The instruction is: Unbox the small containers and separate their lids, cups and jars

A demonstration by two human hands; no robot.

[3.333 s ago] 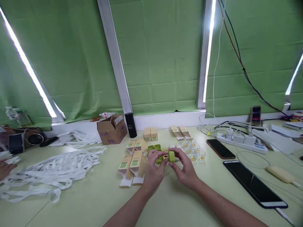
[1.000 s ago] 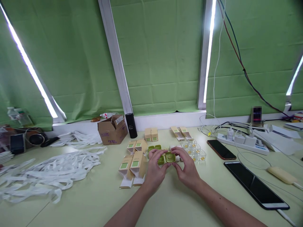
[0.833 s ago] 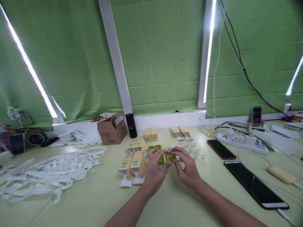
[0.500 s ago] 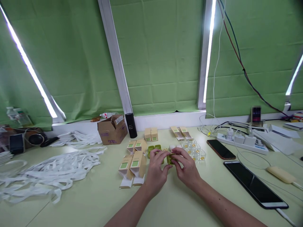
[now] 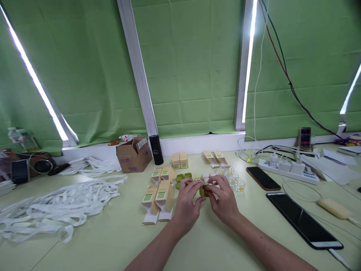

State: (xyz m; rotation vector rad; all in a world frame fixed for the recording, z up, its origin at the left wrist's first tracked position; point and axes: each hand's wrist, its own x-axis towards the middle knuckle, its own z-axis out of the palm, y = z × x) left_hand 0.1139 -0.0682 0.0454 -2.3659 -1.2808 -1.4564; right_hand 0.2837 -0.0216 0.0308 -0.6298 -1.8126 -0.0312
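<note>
Between my two hands, above the table, is a small olive-green square container, partly covered by the fingers. My left hand grips its left side with thumb and fingertips. From the right, my right hand pinches it too, fingers bent over its top. Just behind the left hand sit more green containers in a cluster. Small yellowish pieces lie beside them, and a whitish item shows behind the fingers. Clear plastic cups with golden centres stand in a group behind my right hand.
Open tan cartons with green labels stand left of my hands; more stand behind. White straps heap at the left. A brown cardboard box and black cylinder stand at the back. Phones, cables and a power strip lie right.
The green container has tilted slightly between my fingers, and the right hand's fingers have shifted over its top. Everything else on the table stays in place.
</note>
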